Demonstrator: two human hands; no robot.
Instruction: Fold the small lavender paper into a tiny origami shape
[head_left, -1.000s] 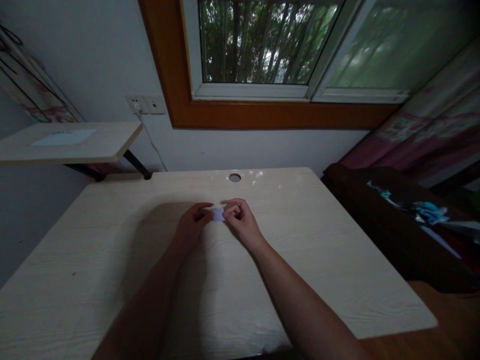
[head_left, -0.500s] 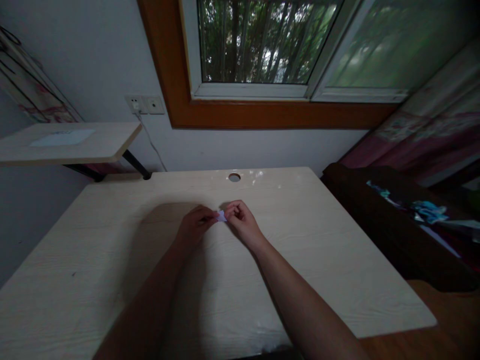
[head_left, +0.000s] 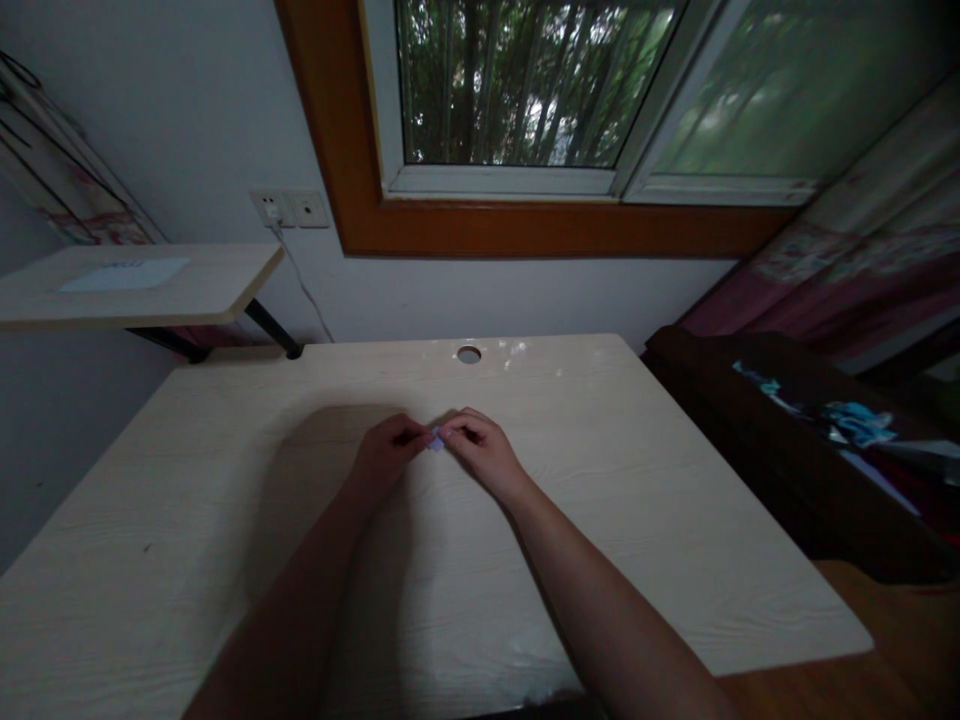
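Note:
A small pale-purple piece, apparently folded paper [head_left: 436, 441], sits between my two hands above the far half of the desk [head_left: 637, 560]. My left hand [head_left: 386, 452] pinches its left side between thumb and fingers. From the other side, my right hand [head_left: 484, 450] has thumb and forefinger closed on its right edge. Fingertips hide most of the piece, so its exact shape cannot be made out.
A raised shelf [head_left: 225, 285] on black legs stands at the back left, with a paper sheet [head_left: 126, 275] on it. Behind the desk's far edge are a cable hole [head_left: 469, 355] and a wall socket [head_left: 289, 210]. Dark furniture [head_left: 750, 440] with cloth stands right.
My right hand has shifted slightly left, closing its thumb and forefinger on the purple piece. Less of the piece shows now. My left hand is almost where it was.

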